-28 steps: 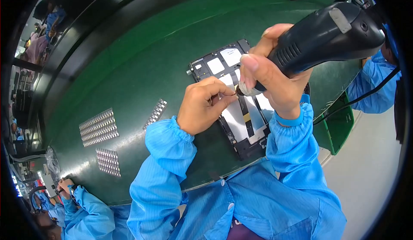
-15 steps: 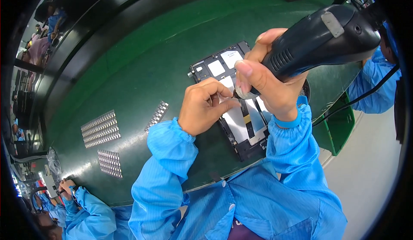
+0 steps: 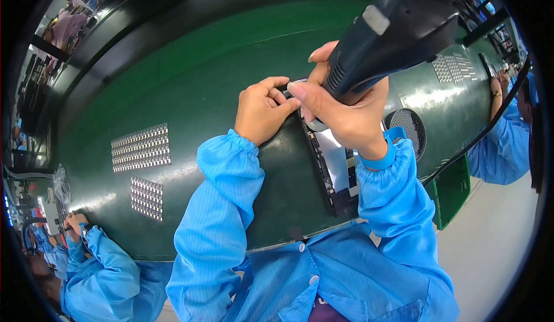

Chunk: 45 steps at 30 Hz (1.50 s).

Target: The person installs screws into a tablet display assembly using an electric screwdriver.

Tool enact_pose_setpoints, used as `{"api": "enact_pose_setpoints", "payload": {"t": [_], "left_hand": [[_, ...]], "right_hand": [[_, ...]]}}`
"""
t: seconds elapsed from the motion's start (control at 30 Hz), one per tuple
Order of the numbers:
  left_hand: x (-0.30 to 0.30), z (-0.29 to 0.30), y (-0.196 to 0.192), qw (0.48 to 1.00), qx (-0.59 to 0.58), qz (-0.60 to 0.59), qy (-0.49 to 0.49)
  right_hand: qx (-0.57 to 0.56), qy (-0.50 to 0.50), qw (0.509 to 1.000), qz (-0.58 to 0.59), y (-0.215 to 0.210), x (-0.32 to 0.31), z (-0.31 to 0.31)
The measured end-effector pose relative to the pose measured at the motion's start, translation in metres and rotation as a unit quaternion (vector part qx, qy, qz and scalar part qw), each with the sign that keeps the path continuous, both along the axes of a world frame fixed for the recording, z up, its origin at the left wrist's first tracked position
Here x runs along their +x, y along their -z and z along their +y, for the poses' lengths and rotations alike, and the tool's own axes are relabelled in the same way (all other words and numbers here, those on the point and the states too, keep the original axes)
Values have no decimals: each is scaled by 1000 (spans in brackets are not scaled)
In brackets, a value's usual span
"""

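Observation:
My right hand (image 3: 346, 105) is wrapped around the lower part of a black electric screwdriver (image 3: 398, 33), its tip hidden behind my fingers. Beneath it lies an opened flat electronic device (image 3: 330, 149), with a black frame and white and silvery panels. My right hand covers much of its upper part. At the device's upper left corner, my left hand (image 3: 259, 108) has thumb and fingers pinched together beside the right thumb. Whatever they pinch is too small to make out.
On the green table (image 3: 196, 85), two sheets of small parts (image 3: 141, 149) lie to the left. A round black mesh-like item (image 3: 407, 131) sits to the right, near a green bin (image 3: 452, 192). A black cable (image 3: 490, 131) runs down the right. Co-workers' blue sleeves (image 3: 107, 264) show at both sides.
Both hands and the screwdriver have moved up and leftward in view. The device looks turned more upright, and its upper panels are now covered. A small strip of parts has gone behind my left sleeve.

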State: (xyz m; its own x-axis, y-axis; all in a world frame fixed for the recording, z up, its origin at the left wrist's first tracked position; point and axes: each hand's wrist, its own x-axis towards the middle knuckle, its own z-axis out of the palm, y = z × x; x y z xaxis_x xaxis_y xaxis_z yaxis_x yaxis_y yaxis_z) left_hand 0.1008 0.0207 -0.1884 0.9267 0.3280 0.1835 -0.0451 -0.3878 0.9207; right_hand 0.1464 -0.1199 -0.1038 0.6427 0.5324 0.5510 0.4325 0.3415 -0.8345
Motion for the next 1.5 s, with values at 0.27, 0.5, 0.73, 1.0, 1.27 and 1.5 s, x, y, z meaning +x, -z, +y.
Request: {"api": "enact_pose_setpoints", "payload": {"t": [0.27, 0.5, 0.73, 1.0, 1.27, 1.5], "left_hand": [[5, 2, -3, 998, -62, 20, 8], [6, 3, 4, 995, -94, 24, 15], [2, 1, 4, 995, -97, 25, 14], [5, 5, -4, 998, -56, 25, 3], [1, 4, -4, 994, -80, -43, 57], [6, -5, -11, 996, 64, -34, 55]], "right_hand": [[-5, 12, 1000, 23, 2, 4, 7], [-1, 1, 999, 37, 7, 7, 9], [3, -12, 999, 36, 10, 5, 7], [7, -28, 999, -31, 18, 5, 9], [-14, 65, 997, 44, 42, -2, 8], [94, -123, 979, 130, 16, 9, -9]]}}
